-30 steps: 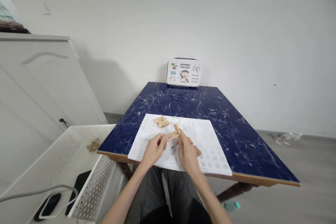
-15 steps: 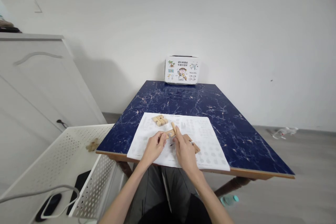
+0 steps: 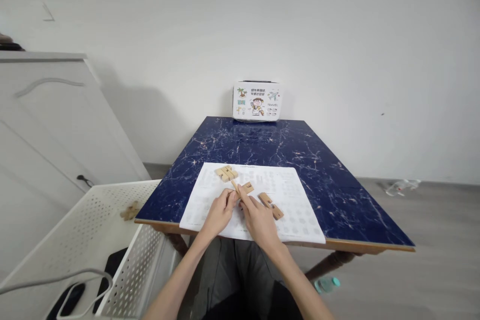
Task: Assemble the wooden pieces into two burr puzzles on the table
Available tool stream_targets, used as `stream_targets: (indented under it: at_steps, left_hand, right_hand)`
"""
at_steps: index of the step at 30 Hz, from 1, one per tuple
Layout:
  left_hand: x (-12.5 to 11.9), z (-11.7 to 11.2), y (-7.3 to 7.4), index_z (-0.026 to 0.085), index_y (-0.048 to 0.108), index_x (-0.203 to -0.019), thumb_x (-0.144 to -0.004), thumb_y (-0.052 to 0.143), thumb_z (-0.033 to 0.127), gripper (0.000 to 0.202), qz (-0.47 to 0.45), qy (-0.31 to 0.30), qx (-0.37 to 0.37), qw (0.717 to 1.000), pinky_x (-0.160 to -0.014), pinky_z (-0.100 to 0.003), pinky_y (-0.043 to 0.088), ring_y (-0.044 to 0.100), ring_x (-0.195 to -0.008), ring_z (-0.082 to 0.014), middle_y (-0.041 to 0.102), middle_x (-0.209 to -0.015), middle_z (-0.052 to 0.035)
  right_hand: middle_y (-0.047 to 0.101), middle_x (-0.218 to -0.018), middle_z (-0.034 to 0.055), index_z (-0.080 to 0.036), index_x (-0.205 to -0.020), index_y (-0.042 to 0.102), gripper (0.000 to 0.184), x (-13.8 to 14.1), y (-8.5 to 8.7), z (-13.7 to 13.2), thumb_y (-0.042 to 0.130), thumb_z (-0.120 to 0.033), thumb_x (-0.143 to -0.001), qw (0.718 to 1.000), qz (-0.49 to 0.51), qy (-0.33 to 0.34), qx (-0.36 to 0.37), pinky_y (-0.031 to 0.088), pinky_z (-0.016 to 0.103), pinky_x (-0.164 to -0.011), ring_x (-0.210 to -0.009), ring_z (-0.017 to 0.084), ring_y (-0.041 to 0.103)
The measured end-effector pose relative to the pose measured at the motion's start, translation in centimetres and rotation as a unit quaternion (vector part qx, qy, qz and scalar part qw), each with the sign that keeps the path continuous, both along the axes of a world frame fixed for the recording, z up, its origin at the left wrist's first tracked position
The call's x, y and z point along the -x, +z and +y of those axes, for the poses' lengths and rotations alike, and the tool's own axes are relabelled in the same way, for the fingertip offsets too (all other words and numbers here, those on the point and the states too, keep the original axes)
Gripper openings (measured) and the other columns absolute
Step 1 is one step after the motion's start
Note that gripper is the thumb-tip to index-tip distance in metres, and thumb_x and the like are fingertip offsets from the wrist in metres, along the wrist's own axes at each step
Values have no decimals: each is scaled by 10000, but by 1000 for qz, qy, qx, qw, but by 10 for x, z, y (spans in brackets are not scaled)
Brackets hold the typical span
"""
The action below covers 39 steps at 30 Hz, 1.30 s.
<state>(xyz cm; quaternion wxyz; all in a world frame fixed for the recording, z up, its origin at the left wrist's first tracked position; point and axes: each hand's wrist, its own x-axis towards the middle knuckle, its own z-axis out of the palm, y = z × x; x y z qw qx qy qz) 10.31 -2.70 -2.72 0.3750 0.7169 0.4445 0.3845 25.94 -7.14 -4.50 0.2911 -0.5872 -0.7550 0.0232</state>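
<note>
My left hand [image 3: 220, 212] pinches the near end of a flat, notched wooden puzzle piece [image 3: 248, 187] above a printed sheet [image 3: 300, 195]. My right hand [image 3: 258, 220] grips a slim wooden stick-like piece [image 3: 235, 186], which crosses the notched one at an angle. Whether the two are interlocked I cannot tell, since fingers cover the crossing. A browner notched wooden piece [image 3: 270, 206] lies on the sheet just right of my right hand. Several light wooden pieces [image 3: 226, 173] rest side by side at the sheet's far left.
A white printed case [image 3: 256, 102] stands at the back of the blue marbled table [image 3: 270, 145]. Left of the table is a white perforated basket [image 3: 127, 280] with a cable and dark items. A bottle [image 3: 327, 284] is on the floor below.
My right hand has shifted slightly left and lowered the stick-like piece across the notched one. More of the notched piece and the browner piece now shows. The whole view has moved slightly.
</note>
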Motion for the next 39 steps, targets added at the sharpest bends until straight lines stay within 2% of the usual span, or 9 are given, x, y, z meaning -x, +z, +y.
stream_targets:
  at_steps: [7,16,20,24,26,29,33,36,39]
  left_hand:
    - [0,-1,-2,223,514,-994,-1044,374,478,295,27,4,-10,1000,-751,-346,443,650,-790,-248,653,-829,-39]
    - [2,0,-5,216,524,-1008,-1035,422,510,313,-35,-3,20,999,-742,-335,455,628,-769,-223,648,-838,-32]
    - [0,0,-3,212,540,-1022,-995,484,593,386,-121,-23,69,990,-787,-326,493,651,-878,-221,658,-950,-58]
    - [0,-1,5,218,534,-989,-929,551,673,459,-167,-2,138,976,-639,-251,449,639,-794,-184,642,-907,-44]
    - [1,-2,7,228,523,-981,-903,576,693,474,-184,19,162,969,-563,-216,387,596,-695,-151,598,-823,-8]
    - [1,-2,8,234,498,-960,-886,578,719,497,-200,29,172,964,-499,-191,307,471,-562,-108,477,-708,48]
    - [1,-2,6,226,472,-928,-886,543,750,531,-192,21,149,970,-478,-193,263,339,-517,-87,379,-673,75]
    - [0,-3,6,228,468,-932,-896,512,757,532,-173,28,132,976,-519,-207,325,386,-551,-100,415,-696,64]
    - [0,-3,4,230,480,-967,-914,480,753,525,-148,33,121,981,-602,-240,415,499,-636,-131,525,-777,25]
  right_hand:
    - [748,-1036,66,-273,-1660,194,604,-1,1,-2,383,-211,-1090,1000,-5,16,-3,479,261,-630,-866,204,716]
    - [742,-1012,62,-272,-1656,212,600,-1,6,-3,404,-235,-1088,999,8,46,-20,479,266,-603,-814,211,715]
    - [751,-1069,79,-256,-1649,234,588,-2,7,-7,418,-298,-1091,994,79,61,-36,510,273,-645,-846,219,725]
    - [768,-1064,86,-206,-1646,223,635,-3,4,-8,458,-359,-1077,985,153,55,-50,536,304,-677,-773,220,723]
    - [774,-1027,83,-192,-1635,256,619,-4,3,-8,461,-359,-1075,983,166,59,-50,536,304,-676,-754,218,722]
    - [770,-1042,93,-193,-1583,381,530,-5,2,-8,447,-352,-1081,983,157,70,-59,527,293,-668,-785,218,728]
    - [771,-1015,83,-208,-1461,555,411,-5,2,-9,450,-333,-1084,985,140,71,-74,507,280,-651,-718,191,707]
    - [777,-1011,65,-224,-1403,607,362,-5,1,-9,481,-305,-1074,982,150,74,-83,500,274,-660,-744,188,714]
    - [783,-982,50,-238,-1398,613,356,-5,0,-8,504,-293,-1063,982,150,75,-87,501,272,-662,-726,184,713]
